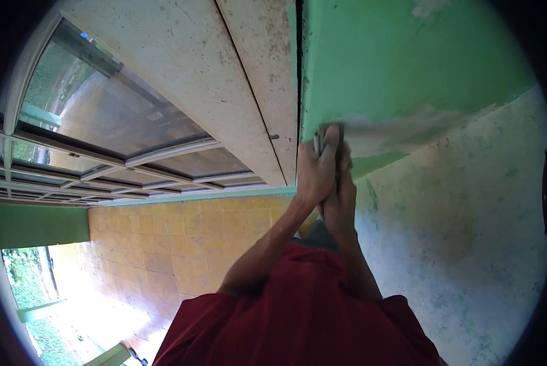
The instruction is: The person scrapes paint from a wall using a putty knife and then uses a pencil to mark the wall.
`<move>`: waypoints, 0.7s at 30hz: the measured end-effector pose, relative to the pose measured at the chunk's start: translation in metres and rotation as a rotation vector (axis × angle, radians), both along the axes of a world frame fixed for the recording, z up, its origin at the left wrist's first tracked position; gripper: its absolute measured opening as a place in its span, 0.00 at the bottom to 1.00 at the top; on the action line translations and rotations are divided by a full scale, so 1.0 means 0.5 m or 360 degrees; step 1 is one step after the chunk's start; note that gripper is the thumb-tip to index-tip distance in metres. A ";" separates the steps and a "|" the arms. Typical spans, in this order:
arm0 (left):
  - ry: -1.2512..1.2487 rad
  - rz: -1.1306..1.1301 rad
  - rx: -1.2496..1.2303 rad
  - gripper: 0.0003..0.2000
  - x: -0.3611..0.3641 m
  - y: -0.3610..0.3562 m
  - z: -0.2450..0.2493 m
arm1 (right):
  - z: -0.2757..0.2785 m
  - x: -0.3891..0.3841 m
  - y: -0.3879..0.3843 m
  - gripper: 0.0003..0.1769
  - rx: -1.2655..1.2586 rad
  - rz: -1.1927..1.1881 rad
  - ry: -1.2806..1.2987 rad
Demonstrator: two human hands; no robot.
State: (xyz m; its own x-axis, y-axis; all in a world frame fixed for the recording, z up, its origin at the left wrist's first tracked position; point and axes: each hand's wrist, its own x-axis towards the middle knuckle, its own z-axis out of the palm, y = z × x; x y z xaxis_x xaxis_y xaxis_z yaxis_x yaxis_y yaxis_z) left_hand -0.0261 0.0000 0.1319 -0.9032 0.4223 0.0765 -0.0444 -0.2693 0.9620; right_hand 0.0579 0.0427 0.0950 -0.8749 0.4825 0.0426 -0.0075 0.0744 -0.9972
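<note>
Both of my hands are together at the green wall (407,67), beside the edge of the wooden frame. My left hand (315,174) is closed, with its thumb laid along a flat, narrow scraper (340,133). Just below and to the right, my right hand (345,194) wraps round the same tool from the other side. The tool's upper end touches the wall, at the left end of a bare greyish strip (395,131) in the green paint. Its handle is mostly hidden by my fingers.
To the left stands a pale, worn wooden frame (194,55) with a glass-paned window (127,116). A small metal latch (274,136) sits on the frame. Yellowish floor tiles (182,238) lie below. The whitish wall part (450,244) at right has green specks.
</note>
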 end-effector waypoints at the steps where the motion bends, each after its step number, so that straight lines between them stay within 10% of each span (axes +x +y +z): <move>1: -0.0147 -0.0002 -0.0044 0.25 0.013 -0.004 -0.050 | -0.009 0.005 -0.004 0.24 -0.0003 -0.0008 0.0003; 21: -0.0168 0.0067 -0.0096 0.24 0.005 0.002 -0.047 | -0.068 -0.014 0.002 0.23 0.0096 -0.0046 0.0162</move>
State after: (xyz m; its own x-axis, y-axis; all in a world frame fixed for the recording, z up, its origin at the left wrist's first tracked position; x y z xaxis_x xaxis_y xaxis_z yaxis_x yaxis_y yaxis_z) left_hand -0.0235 0.0011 0.1083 -0.9219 0.3849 -0.0441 -0.1359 -0.2146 0.9672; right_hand 0.0512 0.0435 0.0611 -0.8501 0.5015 0.1606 -0.1057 0.1362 -0.9850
